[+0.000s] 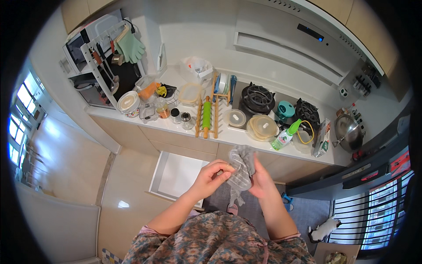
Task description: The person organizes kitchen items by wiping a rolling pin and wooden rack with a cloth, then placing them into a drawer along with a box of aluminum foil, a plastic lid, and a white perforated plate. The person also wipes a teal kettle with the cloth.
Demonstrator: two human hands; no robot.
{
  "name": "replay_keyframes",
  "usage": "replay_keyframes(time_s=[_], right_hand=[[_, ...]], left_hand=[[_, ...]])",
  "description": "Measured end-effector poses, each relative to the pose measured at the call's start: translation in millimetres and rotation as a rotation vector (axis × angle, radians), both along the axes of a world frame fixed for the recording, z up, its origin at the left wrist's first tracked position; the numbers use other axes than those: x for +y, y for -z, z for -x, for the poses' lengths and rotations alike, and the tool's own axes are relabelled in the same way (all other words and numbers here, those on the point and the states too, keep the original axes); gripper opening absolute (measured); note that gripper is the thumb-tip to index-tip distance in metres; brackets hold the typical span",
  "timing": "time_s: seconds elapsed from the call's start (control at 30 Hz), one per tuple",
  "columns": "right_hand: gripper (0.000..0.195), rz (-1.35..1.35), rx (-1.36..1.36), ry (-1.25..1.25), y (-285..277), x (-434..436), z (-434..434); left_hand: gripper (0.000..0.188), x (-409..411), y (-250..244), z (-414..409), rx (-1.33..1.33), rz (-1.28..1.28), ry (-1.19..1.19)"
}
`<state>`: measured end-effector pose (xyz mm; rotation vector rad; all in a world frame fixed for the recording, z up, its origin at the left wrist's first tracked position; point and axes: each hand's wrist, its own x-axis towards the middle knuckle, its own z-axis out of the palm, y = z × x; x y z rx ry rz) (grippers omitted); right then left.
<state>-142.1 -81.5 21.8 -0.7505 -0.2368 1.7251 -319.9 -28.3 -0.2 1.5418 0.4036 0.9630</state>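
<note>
A crumpled grey cloth (242, 165) is held up in front of me, over the floor before the counter. On its right side my right hand (260, 176) supports it with the fingers partly behind it. My left hand (213, 176) pinches the cloth's left edge between thumb and fingertips. A loose strip of the cloth dangles below. Whether something is wrapped inside it, I cannot tell. Beneath and left of my hands, a white drawer (176, 171) stands pulled out from the cabinet.
Along the counter (158, 127) stand a green rolling pin (206, 114) on a wooden rack, glass jars (162, 108), lidded containers (263, 127), a spray bottle (286, 136) and a gas stove (257, 99). A wok (347, 132) leans at the right. A cat (324, 230) is on the floor at lower right.
</note>
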Motion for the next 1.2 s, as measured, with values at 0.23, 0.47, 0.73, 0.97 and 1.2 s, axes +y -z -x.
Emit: replay_keyframes(time_s=[0.23,0.47,0.73,0.97,1.2], right_hand=[[0.029,-0.434,-0.995,0.181,22,-28,-26],[0.029,0.147,-0.35,-0.062,-1,-17,-64],[0.034,-0.42,-0.692,0.06,10,-44,-61],[0.029,-0.114,-0.352,0.159,-2,-32,-53],[0.032,-0.237,-0.49,0.153,8,-38,-54]], left_hand=[[0.016,-18,0,-53,0.179,-0.325,-0.111],[0.014,-39,-2,-79,0.142,-0.358,-0.088],[0.018,-35,-2,-85,0.154,-0.376,-0.173],[0.016,-34,1,-91,0.224,-0.385,-0.195],[0.013,-36,2,-94,0.192,-0.363,-0.257]])
